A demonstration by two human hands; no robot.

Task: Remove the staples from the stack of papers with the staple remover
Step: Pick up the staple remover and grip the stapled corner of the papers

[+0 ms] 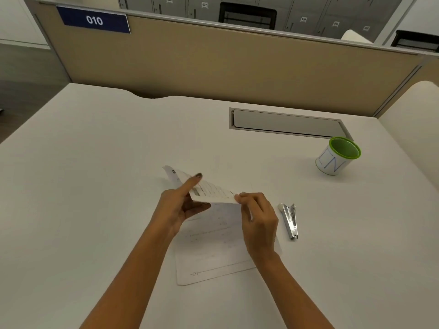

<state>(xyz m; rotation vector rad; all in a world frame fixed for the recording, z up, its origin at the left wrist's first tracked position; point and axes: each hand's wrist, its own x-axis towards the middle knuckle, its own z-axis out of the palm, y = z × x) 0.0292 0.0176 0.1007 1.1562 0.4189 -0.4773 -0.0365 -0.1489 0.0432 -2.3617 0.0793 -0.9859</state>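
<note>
One white desk (95, 162) (beige partition (213, 67) behind)

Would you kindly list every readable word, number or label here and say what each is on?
"010": blue sign on the partition.
"027": locker door tag.
Large blue letters on the white cup, unclear.
Other locker tags and the print on the papers: too small or blurred.

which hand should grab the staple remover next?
Right. The staple remover lies on the desk just right of the right hand; the left hand is farther away, holding the papers.
</note>
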